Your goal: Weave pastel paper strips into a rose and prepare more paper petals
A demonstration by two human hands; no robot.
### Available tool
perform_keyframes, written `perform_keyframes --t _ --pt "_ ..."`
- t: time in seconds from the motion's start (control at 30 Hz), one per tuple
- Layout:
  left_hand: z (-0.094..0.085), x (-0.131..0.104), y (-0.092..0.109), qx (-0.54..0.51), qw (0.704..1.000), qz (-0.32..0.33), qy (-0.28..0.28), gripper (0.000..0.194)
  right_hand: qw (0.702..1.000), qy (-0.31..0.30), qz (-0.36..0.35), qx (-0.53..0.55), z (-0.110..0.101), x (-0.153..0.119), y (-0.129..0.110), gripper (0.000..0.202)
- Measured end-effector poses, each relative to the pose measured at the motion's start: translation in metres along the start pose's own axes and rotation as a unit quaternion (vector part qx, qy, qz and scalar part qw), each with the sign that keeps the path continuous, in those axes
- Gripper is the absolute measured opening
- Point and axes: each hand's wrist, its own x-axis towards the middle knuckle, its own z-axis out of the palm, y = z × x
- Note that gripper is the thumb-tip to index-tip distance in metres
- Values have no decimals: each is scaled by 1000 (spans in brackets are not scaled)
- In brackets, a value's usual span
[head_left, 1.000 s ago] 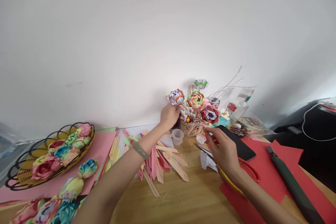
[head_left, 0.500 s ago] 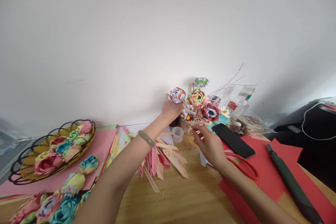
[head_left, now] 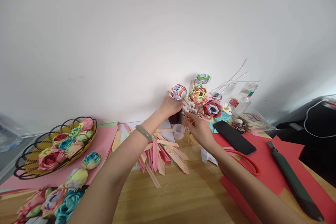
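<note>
My left hand (head_left: 171, 107) is closed just under an orange and white paper flower (head_left: 178, 92), at its stem. My right hand (head_left: 198, 129) is in front of the decorated pot (head_left: 184, 117), its fingers bent towards the pot's upper edge; whether they grip anything is too small to tell. Beside them in the pot's arrangement stand a green and pink paper flower (head_left: 198, 94), a red one with a pale centre (head_left: 211, 108) and a green and white one (head_left: 203, 78). A small clear cup (head_left: 179, 131) sits below my left hand.
Folded paper strips (head_left: 162, 152) lie mid-table. At left are a yellow basket (head_left: 34, 161) of paper flowers and loose flowers (head_left: 76, 179). At right are a black phone (head_left: 234, 137), red-handled scissors (head_left: 244, 161), a dark green tool (head_left: 294, 178), red paper (head_left: 267, 175) and glass bottles (head_left: 242, 106).
My right hand has moved up and left, closer to the pot and my left hand. My left hand stays under the orange and white flower. The view has shifted slightly.
</note>
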Motion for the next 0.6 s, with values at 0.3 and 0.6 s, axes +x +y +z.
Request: perform_keyframes --t 0.3,0.6 --pt "-5 12 -3 -85 996 21 6 10 996 9 -40 73 -4 -12 -9 30" --pt "0 22 -13 -293 950 -65 88 21 985 -77 -119 98 27 -17 -25 40"
